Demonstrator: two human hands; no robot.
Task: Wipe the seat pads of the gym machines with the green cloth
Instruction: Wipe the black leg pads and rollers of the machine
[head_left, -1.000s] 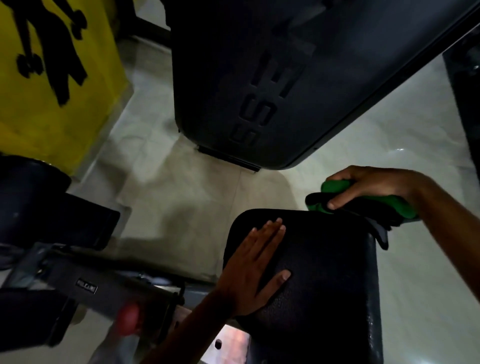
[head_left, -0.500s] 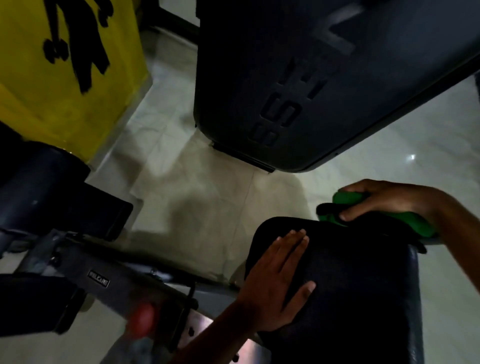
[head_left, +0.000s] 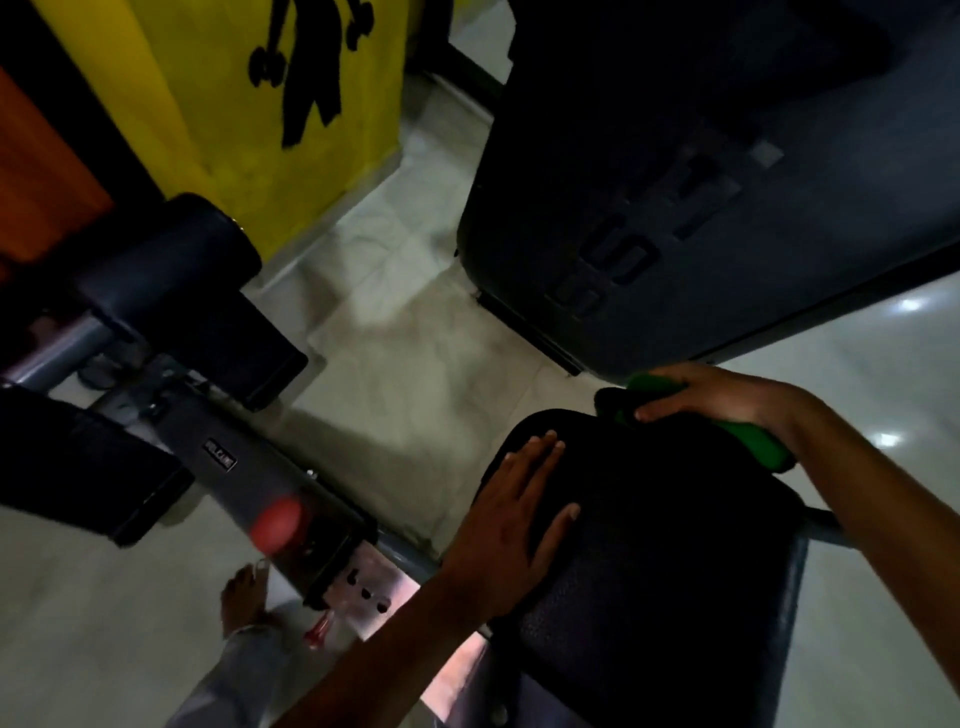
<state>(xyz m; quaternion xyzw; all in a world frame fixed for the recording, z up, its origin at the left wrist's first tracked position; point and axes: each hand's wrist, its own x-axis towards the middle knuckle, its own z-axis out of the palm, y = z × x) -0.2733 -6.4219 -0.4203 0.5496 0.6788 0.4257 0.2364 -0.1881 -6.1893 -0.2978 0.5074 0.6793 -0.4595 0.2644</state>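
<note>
Green cloth (head_left: 748, 431) in right hand's (head_left: 727, 397) grip on seat pad (head_left: 675, 519); left hand (head_left: 511, 525) flat.

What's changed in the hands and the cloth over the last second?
Hardly anything. The right hand still grips the green cloth at the seat pad's far edge, and the left hand stays flat on the pad. Only the camera view shifted.

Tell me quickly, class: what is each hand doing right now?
Left hand: open, fingers straight, resting flat on the black seat pad.
Right hand: closed, gripping the green cloth at the pad's far edge.
</note>
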